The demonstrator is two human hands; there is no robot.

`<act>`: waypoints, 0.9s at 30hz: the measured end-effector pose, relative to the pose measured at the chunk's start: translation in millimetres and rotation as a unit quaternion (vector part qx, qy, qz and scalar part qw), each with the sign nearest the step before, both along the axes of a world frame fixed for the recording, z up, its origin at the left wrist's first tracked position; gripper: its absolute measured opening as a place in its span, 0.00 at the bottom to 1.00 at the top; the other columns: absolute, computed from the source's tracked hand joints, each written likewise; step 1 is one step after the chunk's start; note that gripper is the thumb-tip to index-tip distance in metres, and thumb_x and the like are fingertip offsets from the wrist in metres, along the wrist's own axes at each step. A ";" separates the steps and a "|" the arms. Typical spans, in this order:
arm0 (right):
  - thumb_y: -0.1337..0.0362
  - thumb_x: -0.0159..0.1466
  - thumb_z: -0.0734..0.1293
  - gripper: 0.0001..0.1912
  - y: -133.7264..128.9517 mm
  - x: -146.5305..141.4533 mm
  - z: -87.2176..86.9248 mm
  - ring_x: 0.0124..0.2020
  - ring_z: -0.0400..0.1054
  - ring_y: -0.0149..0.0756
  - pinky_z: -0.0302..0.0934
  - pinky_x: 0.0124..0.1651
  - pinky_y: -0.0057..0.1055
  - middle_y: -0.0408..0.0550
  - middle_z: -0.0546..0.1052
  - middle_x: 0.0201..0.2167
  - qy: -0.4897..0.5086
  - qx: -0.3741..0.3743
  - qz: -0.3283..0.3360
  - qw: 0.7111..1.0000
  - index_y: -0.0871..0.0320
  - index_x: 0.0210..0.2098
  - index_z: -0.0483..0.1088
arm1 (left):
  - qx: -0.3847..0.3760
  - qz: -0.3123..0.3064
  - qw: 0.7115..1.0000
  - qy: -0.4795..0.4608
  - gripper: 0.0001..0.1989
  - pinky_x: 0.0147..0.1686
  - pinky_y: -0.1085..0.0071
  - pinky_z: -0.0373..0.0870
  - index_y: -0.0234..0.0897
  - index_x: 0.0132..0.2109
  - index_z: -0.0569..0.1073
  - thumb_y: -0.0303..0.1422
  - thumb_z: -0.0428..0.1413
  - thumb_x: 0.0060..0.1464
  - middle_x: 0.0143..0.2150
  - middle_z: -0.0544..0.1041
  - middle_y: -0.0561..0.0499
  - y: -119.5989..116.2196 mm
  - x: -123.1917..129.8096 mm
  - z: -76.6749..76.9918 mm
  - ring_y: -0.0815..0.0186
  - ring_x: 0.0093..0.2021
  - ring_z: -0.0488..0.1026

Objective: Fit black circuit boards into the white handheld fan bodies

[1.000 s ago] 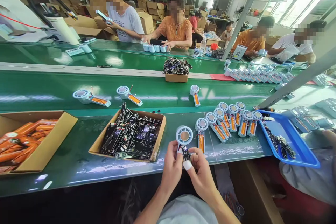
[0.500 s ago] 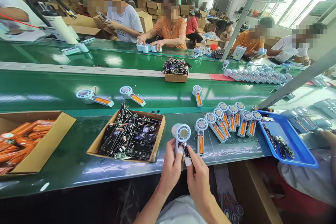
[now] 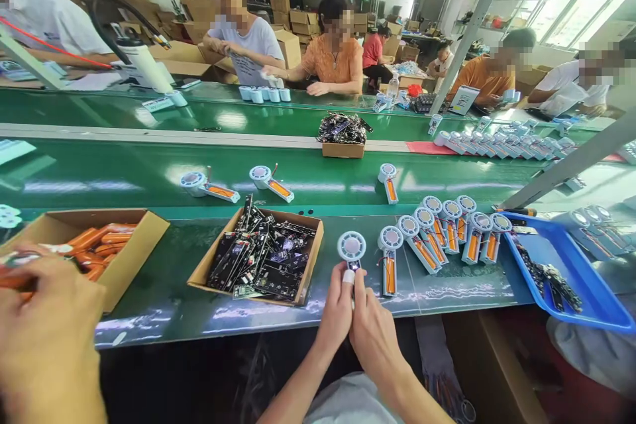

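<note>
A light-blue handheld fan (image 3: 352, 246) is held upright in front of me, its round head facing up toward the camera. My left hand (image 3: 336, 315) is closed round the left side of its handle, a white cover on the thumb. From the other side, my right hand (image 3: 371, 321) closes on the same handle. A small dark circuit board (image 3: 354, 265) shows at the top of the handle, between the fingertips; its lower part is hidden. Just right of my hands lies another handheld fan (image 3: 390, 258) with an orange battery in its open handle.
A cardboard box (image 3: 313, 265) of circuit boards stands left of my hands. Farther left, another person's hand (image 3: 50, 324) is over a box (image 3: 134, 265) of orange batteries. Several open fans (image 3: 452, 225) and a blue tray (image 3: 596, 298) are at right. A green conveyor (image 3: 318, 179) runs beyond.
The circuit board has gone from tilted beside the handle to lying against it. The fan head has straightened. Another person's hand has come in at the left, and the view has shifted left.
</note>
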State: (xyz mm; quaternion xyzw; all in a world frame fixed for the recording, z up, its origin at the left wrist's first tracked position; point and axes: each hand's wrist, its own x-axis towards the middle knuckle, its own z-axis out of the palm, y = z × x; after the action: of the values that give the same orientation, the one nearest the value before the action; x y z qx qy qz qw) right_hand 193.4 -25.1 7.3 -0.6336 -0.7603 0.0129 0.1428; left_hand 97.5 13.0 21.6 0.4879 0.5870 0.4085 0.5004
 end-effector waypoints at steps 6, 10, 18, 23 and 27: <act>0.74 0.69 0.56 0.29 20.0 7.8 -17.1 0.47 0.74 0.50 0.72 0.46 0.42 0.62 0.77 0.46 0.018 0.045 -0.014 0.999 0.61 0.69 0.54 | 0.076 -0.062 0.981 0.168 0.13 0.41 0.60 0.71 0.42 0.42 0.78 0.34 0.49 0.59 0.31 0.81 0.45 10.4 -49.3 31.8 0.50 0.37 0.79; 0.73 0.68 0.58 0.27 24.3 8.8 -13.5 0.60 0.65 0.57 0.66 0.56 0.51 0.70 0.68 0.61 0.029 0.076 0.000 0.997 0.68 0.66 0.58 | 0.103 -0.051 0.890 0.441 0.19 0.48 0.57 0.68 0.35 0.48 0.77 0.24 0.43 0.59 0.46 0.79 0.34 33.7 -84.7 49.8 0.47 0.50 0.75; 0.66 0.72 0.55 0.16 22.3 78.1 26.6 0.36 0.73 0.41 0.67 0.39 0.34 0.53 0.77 0.37 0.138 0.082 -0.070 0.985 0.58 0.49 0.73 | 0.087 -0.118 0.818 0.557 0.14 0.34 0.68 0.69 0.41 0.42 0.78 0.26 0.48 0.58 0.36 0.80 0.45 54.8 -101.9 53.6 0.57 0.36 0.78; 0.74 0.67 0.59 0.17 37.8 95.8 42.5 0.41 0.70 0.42 0.66 0.41 0.34 0.54 0.74 0.42 0.059 0.090 0.023 0.994 0.58 0.52 0.71 | 0.204 0.133 0.915 0.323 0.11 0.31 0.67 0.69 0.40 0.40 0.78 0.38 0.54 0.55 0.33 0.73 0.52 49.9 -112.8 55.5 0.64 0.28 0.70; 0.83 0.60 0.62 0.19 57.2 88.0 47.2 0.40 0.68 0.43 0.65 0.41 0.36 0.55 0.72 0.45 -0.092 0.048 0.131 0.986 0.57 0.44 0.72 | 0.302 0.183 0.921 0.164 0.07 0.46 0.58 0.72 0.42 0.39 0.76 0.38 0.58 0.54 0.49 0.76 0.47 36.3 -94.3 68.9 0.55 0.48 0.74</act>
State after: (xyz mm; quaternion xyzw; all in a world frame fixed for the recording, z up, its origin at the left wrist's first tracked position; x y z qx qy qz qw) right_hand 281.4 32.1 54.5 -0.5194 -0.8464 -0.0633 0.0996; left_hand 3.1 49.3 90.5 0.5598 0.5890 0.5652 0.1425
